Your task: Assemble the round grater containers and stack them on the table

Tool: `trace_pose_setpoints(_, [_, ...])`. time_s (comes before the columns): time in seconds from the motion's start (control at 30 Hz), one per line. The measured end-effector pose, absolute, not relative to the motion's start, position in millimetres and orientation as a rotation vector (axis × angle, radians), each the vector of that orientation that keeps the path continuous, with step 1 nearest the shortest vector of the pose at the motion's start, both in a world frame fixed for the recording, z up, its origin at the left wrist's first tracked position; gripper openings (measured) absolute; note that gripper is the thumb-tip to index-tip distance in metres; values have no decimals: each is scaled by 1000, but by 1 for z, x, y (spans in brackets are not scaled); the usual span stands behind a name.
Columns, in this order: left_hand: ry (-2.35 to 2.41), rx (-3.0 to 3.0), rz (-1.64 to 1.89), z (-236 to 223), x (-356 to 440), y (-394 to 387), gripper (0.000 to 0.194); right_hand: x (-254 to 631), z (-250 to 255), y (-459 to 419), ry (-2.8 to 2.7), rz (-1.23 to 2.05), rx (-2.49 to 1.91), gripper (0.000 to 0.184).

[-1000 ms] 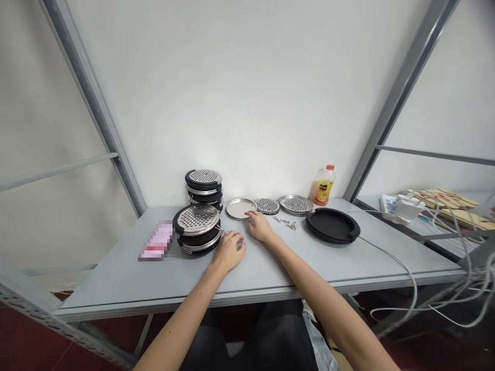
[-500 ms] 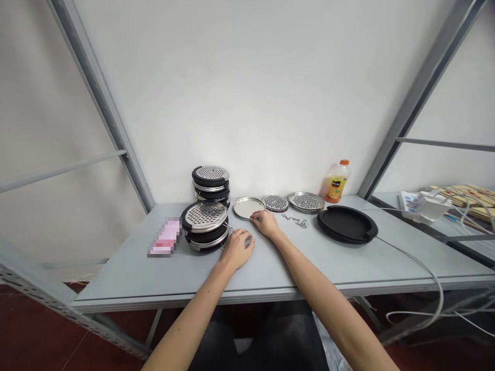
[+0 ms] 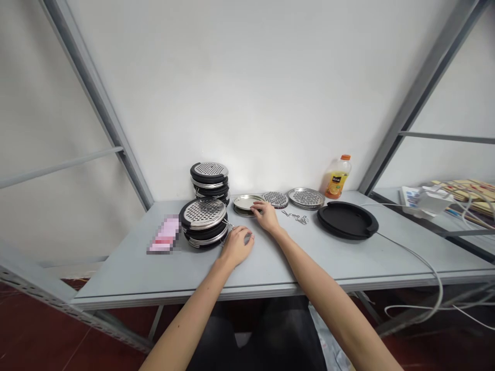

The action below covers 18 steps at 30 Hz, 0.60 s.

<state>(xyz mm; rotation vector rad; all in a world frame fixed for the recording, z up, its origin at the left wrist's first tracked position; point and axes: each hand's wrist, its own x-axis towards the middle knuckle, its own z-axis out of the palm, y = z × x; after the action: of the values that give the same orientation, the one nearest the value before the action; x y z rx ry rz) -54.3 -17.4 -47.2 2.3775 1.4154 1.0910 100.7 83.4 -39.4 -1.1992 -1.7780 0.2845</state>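
My right hand (image 3: 265,216) pinches the near edge of a shallow round metal plate (image 3: 247,202), tilted up over another round metal rim. My left hand (image 3: 238,245) rests on the table beside the front stack of round black-and-metal graters (image 3: 204,215), thumb and fingers loosely curled with a gap between them and nothing visible inside. Wire clips stick out from that stack close to the left hand. Behind it stands a taller stack of similar graters (image 3: 209,172). To the right of my right hand lie perforated metal discs (image 3: 275,199) and several loose wire clips (image 3: 297,217).
Larger perforated discs (image 3: 307,198) lie by the wall. An orange-capped juice bottle (image 3: 338,178) stands at the back right, behind a black round tray (image 3: 347,220). A blurred pink item (image 3: 165,234) lies left. White cables and a white adapter (image 3: 432,202) are at the right.
The near edge of the metal plate has risen in my right hand, showing another rim beneath. My left hand stays in nearly the same place.
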Motion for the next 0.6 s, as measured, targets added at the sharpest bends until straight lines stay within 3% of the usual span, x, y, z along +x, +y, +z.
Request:
trace_pose_setpoints(0.13, [1425, 2351, 1097, -48, -55, -17, 17, 113, -33, 95, -1340, 586, -1058, 33])
trace_pose_setpoints(0.27, [1453, 2309, 1140, -48, -56, -17, 39, 142, -26, 100, -1011, 910, -912, 47])
trace_pose_setpoints(0.47, [1402, 2179, 1175, -45, -59, -18, 60, 175, -29, 86, -1216, 1067, -911, 46])
trace_pose_setpoints(0.6, [1192, 2224, 1291, -38, -59, -20, 49, 180, -31, 72, -1381, 1044, -924, 43])
